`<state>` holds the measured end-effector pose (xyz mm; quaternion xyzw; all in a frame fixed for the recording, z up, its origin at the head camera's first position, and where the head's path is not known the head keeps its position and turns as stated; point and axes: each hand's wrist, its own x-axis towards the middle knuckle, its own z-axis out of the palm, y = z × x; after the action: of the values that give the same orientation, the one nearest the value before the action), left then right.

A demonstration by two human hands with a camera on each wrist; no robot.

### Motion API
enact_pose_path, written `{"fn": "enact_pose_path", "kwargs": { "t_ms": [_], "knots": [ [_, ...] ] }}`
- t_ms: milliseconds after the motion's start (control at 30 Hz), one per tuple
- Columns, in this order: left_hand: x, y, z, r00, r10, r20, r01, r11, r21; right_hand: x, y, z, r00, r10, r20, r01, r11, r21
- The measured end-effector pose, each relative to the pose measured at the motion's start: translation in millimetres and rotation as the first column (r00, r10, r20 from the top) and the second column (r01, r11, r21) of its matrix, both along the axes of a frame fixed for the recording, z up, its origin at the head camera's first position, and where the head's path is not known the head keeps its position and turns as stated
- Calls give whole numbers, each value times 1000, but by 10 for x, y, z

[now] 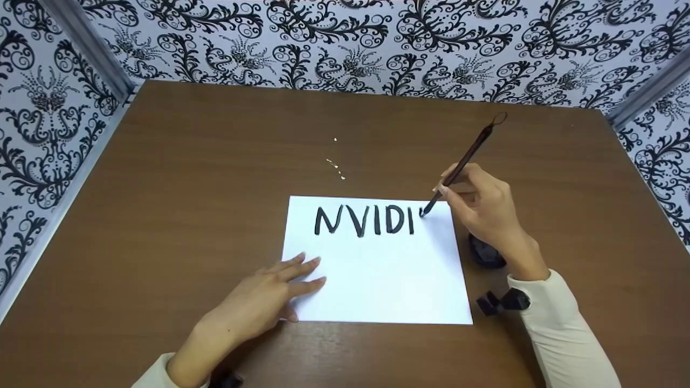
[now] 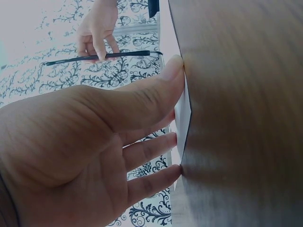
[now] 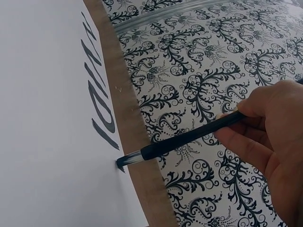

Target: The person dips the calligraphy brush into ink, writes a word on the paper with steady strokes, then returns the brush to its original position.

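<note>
A white sheet of paper point(image 1: 377, 280) lies on the brown table, with "NVIDI" painted in black along its upper part. My right hand point(image 1: 482, 205) pinches a dark paintbrush point(image 1: 469, 156) with a hanging loop at its top end. In the right wrist view the inked bristles of the paintbrush point(image 3: 180, 140) touch the paper, at a short dark mark right of the last letter. My left hand point(image 1: 264, 296) rests with spread fingers on the paper's lower left edge. The left wrist view shows its thumb point(image 2: 156, 94) at the near edge of the sheet.
A round black container point(image 1: 487, 252) stands right of the paper, partly hidden by my right wrist. Small pale flecks point(image 1: 337, 167) lie on the table point(image 1: 215, 161) beyond the sheet. Patterned black-and-white walls point(image 1: 334, 48) border the table at the back and sides.
</note>
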<state>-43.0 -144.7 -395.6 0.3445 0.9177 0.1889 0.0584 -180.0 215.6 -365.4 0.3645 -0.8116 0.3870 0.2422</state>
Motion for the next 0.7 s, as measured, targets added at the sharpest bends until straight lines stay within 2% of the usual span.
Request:
{"fn": "enact_pose_path", "kwargs": {
  "t_ms": [367, 700],
  "knots": [
    [-3, -2, 1, 1000, -9, -14, 9, 1000, -4, 26, 1, 16, 1000, 9, 11, -9, 1000, 18],
    [-4, -5, -4, 1000, -12, -22, 12, 1000, -2, 54, -4, 49, 998, 51, 46, -53, 998, 34]
  ]
}}
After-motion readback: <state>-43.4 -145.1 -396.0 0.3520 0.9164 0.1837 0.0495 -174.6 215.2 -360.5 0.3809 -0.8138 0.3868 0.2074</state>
